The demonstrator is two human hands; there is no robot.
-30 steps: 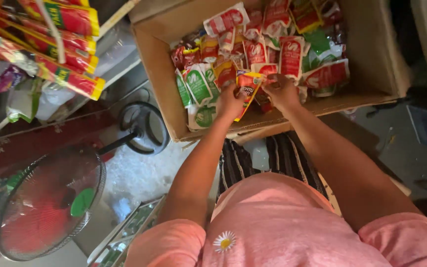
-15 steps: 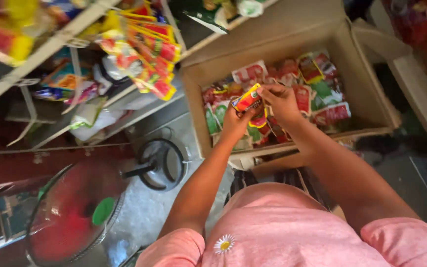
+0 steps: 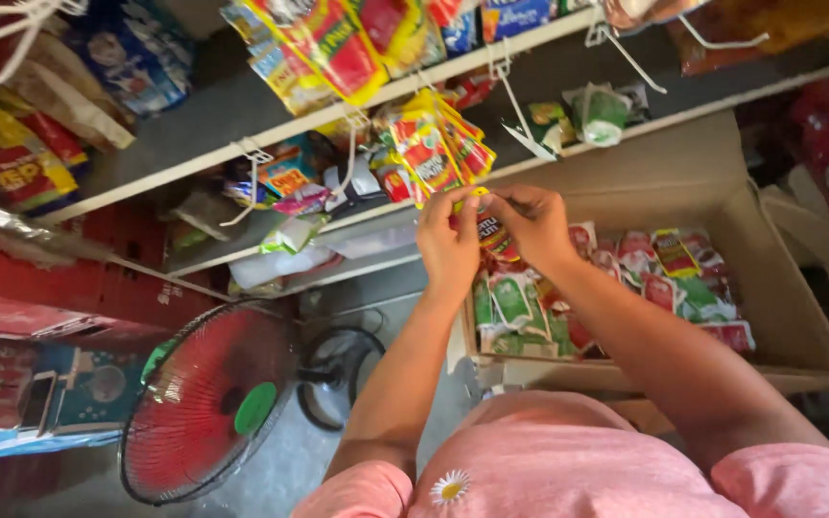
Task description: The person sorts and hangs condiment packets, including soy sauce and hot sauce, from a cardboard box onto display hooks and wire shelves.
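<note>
A: While both hands sit at centre frame, log them first. Left hand (image 3: 448, 245) and right hand (image 3: 532, 225): what do they hold?

B: One item, shared. Small red and yellow packet (image 3: 494, 235), pinched at its top edge between the fingers of both hands, fingers closed on it. It hangs just below and right of the bunch of matching packets (image 3: 438, 149) clipped to a white wire hook (image 3: 501, 82) under the shelf edge (image 3: 338, 115).

A: Stock below?

B: Cardboard box (image 3: 769, 288), centre right, open, holding red and green packets (image 3: 616, 288) in loose rows. Red fan (image 3: 208, 403) at lower left, on the floor (not in the way).

A: Handling note for the step in hand?

B: My judgement only: the packet looks bound for that hook. Keep the pinch near the top seam, where a hanging hole would be (the hole itself is too small to see). Steady the packet with one hand and guide with the other. Bring it level with the hook tip, facing as the bunch does, and slide rather than push, since the hanging bunch will swing if knocked.

A: Risk?

B: Tearing the seam, or dislodging neighbours.
</note>
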